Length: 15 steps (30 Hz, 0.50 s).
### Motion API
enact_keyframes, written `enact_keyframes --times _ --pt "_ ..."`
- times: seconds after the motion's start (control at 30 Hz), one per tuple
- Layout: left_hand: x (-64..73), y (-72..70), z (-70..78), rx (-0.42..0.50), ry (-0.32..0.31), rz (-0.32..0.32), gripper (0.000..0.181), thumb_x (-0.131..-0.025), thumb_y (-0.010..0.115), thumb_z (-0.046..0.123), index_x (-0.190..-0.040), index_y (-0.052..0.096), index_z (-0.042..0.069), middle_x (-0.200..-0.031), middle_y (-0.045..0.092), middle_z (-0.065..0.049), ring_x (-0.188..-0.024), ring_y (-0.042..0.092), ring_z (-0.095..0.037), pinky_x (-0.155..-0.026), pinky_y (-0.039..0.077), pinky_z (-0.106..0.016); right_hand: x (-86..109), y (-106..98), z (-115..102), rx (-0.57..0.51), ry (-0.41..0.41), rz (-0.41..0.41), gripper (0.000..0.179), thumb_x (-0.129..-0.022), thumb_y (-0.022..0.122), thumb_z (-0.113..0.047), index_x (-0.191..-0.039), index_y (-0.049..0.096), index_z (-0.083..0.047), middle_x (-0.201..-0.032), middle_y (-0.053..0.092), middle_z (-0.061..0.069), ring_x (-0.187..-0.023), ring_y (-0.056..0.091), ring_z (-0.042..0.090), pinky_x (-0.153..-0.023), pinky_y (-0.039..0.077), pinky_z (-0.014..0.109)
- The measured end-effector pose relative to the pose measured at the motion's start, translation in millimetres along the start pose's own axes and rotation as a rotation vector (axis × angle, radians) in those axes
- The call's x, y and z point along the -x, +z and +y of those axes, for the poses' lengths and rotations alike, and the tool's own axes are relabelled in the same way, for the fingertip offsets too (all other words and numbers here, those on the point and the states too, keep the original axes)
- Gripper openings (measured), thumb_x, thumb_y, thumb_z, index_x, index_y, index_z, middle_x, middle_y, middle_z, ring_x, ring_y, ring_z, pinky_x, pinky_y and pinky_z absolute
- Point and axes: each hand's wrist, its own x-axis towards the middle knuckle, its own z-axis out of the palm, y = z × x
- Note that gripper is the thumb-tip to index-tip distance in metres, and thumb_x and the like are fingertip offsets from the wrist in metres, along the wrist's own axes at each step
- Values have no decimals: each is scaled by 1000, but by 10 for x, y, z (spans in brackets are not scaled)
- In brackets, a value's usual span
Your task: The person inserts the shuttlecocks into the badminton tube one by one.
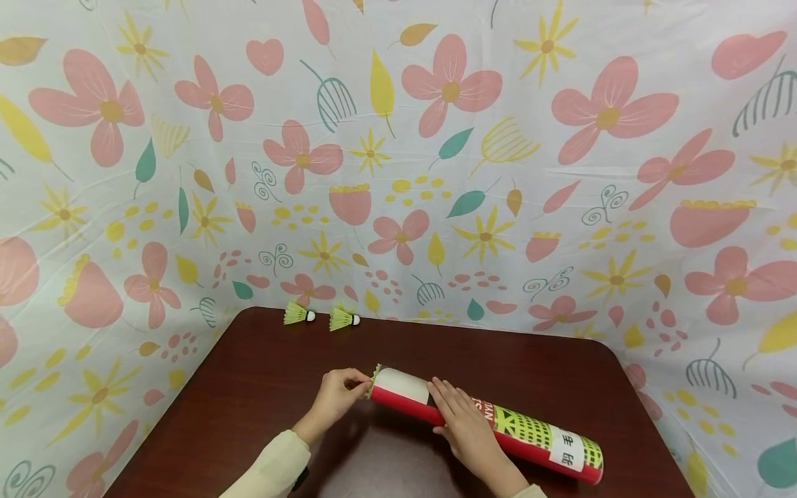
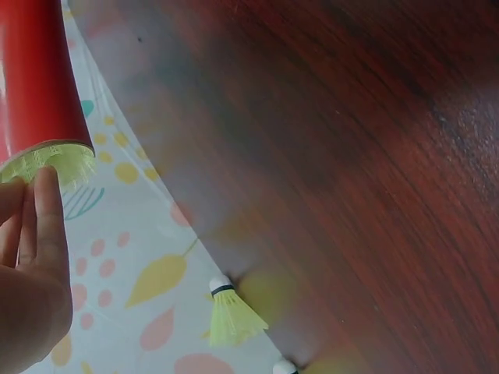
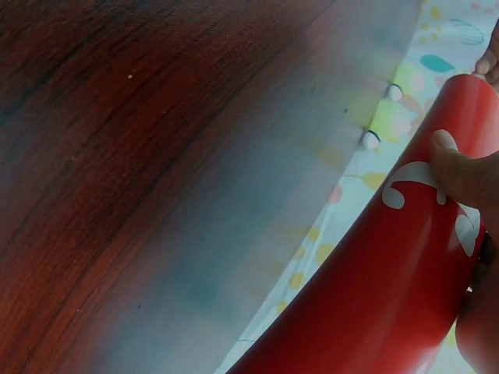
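Observation:
A long red, white and yellow-green shuttlecock tube (image 1: 529,443) lies slanted over the dark table, its open end toward the left. My right hand (image 1: 463,429) holds it around the middle, with the thumb (image 3: 456,167) along its red side. At the open end, my left hand (image 1: 339,398) pinches the yellow skirt of a shuttlecock (image 2: 74,162) that shows just past the tube's rim. The rest of that shuttlecock is hidden inside the tube.
Two yellow shuttlecocks with white tips, a left one (image 1: 299,313) and a right one (image 1: 344,319), lie at the table's back edge. Behind the brown table (image 1: 249,387) hangs a flower-patterned cloth (image 1: 398,173), which also runs along both sides.

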Motion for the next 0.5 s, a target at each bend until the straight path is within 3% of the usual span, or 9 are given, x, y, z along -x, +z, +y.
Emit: enact_keyframes --times 0.27,0.4,0.5 --pt "-9 16 2 -6 -18 -15 5 -84 72 2 -82 74 6 -73 70 -1 -61 61 -7 -56 51 -22 3 5 -4 -4 -1 -9 81 -75 83 -19 -143 43 -2 -143 48 14 -129 47 28 -102 40 46" --pt "-2 29 -23 22 -21 -20 9 -83 72 -2 -83 75 6 -75 71 -4 -62 65 -12 -56 53 -24 11 15 -12 -18 7 -12 80 -75 83 -19 -143 44 -3 -144 47 14 -129 47 29 -102 39 46" --pt "5 37 -37 76 -32 -24 9 -82 71 -5 -83 74 3 -78 71 -9 -63 67 -17 -57 56 -33 9 20 -27 -5 6 -6 81 -74 83 -20 -143 44 -3 -143 48 13 -129 48 28 -101 40 46"
